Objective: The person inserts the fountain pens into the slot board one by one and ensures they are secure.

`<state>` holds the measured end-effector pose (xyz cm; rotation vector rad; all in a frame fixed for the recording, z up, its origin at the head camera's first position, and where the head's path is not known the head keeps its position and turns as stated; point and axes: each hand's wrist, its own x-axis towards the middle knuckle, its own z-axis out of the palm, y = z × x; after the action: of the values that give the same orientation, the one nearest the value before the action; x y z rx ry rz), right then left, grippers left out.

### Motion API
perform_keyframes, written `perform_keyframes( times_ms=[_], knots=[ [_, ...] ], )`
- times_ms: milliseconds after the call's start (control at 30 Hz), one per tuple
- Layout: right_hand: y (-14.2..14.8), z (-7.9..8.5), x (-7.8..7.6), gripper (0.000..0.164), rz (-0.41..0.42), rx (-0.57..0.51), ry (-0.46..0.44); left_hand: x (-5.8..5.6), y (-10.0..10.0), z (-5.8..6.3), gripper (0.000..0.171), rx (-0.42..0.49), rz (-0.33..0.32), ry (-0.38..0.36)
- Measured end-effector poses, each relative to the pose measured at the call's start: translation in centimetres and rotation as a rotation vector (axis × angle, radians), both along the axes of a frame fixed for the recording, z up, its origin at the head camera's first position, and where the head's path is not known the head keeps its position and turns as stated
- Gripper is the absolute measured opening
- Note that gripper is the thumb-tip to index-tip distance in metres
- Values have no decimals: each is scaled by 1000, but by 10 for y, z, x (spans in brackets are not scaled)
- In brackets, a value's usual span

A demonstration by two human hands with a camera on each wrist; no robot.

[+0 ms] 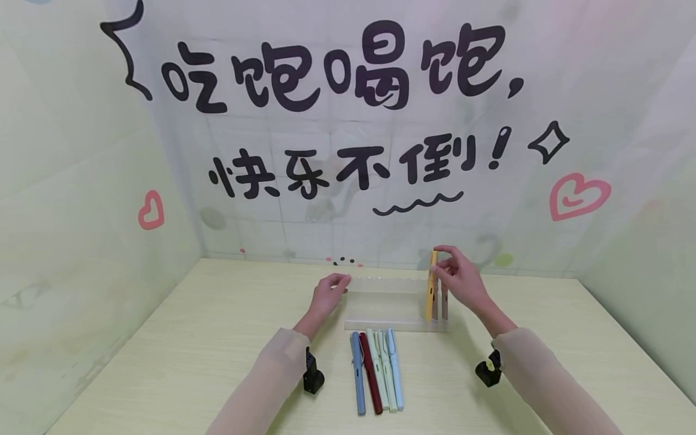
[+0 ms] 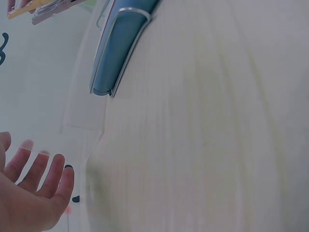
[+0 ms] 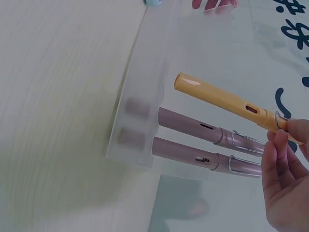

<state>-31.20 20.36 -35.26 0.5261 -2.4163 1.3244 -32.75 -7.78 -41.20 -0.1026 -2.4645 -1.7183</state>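
Loosely holds the left hand point(image 1: 328, 296) at the left end of the clear rack point(image 1: 375, 325), with fingers slightly parted. Farther right, has five pens point(image 1: 378, 371), blue, red, green and pale blue, side by side on the table point(image 1: 234, 320) before the rack. Beyond, pinches a yellow pen point(image 1: 431, 290) nearly upright in the right hand point(image 1: 463, 283), thumb to fingertips, just left of two mauve pens point(image 3: 189, 125) standing in the rack.

I look forward and down across the table point(image 1: 179, 362) from the head. Both wrist views sit closer, turned sideways, sharing the clear rack point(image 1: 380, 325).
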Motion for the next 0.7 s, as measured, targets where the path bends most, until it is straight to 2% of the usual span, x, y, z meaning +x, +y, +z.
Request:
perform_keyframes(
  times_ms=[267, 700],
  knots=[
    [-2, -4, -2, 35, -43, 9, 64, 1, 0, 2, 34, -8, 4, -26],
    [-4, -15, -1, 34, -25, 42, 106, 2, 0, 2, 36, -11, 6, -30]
  ],
)
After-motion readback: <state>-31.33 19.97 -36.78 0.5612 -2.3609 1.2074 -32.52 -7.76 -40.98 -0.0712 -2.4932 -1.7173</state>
